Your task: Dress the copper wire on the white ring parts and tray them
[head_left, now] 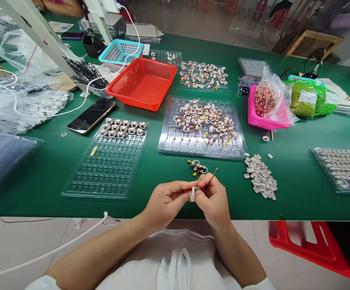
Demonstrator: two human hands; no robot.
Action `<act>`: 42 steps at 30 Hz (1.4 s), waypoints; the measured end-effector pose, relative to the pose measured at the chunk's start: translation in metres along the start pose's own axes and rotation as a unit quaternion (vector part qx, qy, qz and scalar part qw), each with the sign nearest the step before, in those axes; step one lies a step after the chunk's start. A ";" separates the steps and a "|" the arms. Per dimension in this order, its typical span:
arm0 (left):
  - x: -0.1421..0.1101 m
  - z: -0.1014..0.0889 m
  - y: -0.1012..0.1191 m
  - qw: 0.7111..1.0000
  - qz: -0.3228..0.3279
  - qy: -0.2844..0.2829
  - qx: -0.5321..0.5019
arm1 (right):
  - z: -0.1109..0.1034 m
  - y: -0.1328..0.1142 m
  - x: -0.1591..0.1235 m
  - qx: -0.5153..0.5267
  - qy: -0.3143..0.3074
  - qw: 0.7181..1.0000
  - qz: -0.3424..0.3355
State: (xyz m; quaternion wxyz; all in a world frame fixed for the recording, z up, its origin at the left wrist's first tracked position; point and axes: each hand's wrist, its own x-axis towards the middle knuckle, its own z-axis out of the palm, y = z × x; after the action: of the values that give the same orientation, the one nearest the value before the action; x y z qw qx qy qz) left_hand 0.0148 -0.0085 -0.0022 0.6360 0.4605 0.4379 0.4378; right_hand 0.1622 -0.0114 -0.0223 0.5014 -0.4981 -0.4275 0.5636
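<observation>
Two forearms [102,245] of ours angle inward over the tabletop's [150,169] near edge, where our left hand [167,203] and right hand [217,203] meet, fingertips pinching a small pale part [193,194]; the right also grips a slim dark tool [212,178], tilted upward.

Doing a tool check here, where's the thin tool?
In the head view, the thin tool is in the right hand, just right of the pale part in the left hand.
</observation>
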 end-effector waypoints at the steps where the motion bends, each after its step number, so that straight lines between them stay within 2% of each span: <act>1: 0.000 0.000 0.001 1.000 0.006 0.001 0.003 | 0.000 0.000 -0.001 0.000 -0.001 1.000 -0.002; 5: -0.001 -0.001 0.000 1.000 0.020 0.007 0.017 | 0.003 0.002 -0.003 0.005 0.001 1.000 -0.013; 11: -0.001 -0.002 -0.001 1.000 0.002 0.012 0.020 | 0.004 0.006 -0.003 0.013 0.002 1.000 -0.020; 18: 0.006 -0.003 0.023 0.997 -0.068 -0.008 -0.034 | -0.017 -0.010 -0.002 -0.023 -0.070 0.997 0.001; 24: 0.016 -0.010 0.026 0.972 -0.163 -0.014 -0.167 | -0.044 -0.011 -0.003 0.009 -0.015 0.996 -0.082; 27: 0.018 -0.010 0.025 0.963 -0.180 -0.005 -0.200 | -0.054 -0.010 -0.003 -0.037 0.029 0.990 -0.136; 29: 0.018 -0.009 0.025 0.962 -0.183 0.000 -0.202 | -0.058 -0.010 -0.005 -0.081 0.058 0.979 -0.180; 31: 0.019 -0.008 0.024 0.964 -0.184 0.003 -0.194 | -0.060 -0.011 -0.008 -0.100 0.066 0.973 -0.197; 34: 0.018 -0.006 0.023 0.973 -0.168 0.010 -0.158 | -0.058 -0.012 -0.016 -0.082 0.061 0.976 -0.193; 38: 0.016 -0.003 0.024 0.987 -0.129 0.028 -0.094 | -0.050 -0.012 -0.026 -0.053 0.064 0.969 -0.233; 42: 0.013 0.000 0.024 0.991 -0.112 0.042 -0.067 | -0.045 -0.010 -0.031 -0.053 0.034 0.966 -0.250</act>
State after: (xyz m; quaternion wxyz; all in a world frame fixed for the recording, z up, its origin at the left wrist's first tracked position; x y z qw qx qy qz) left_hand 0.0140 0.0086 0.0188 0.6914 0.3457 0.4831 0.4111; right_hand 0.2080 -0.0420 -0.0149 0.6135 -0.4201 -0.5503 0.3799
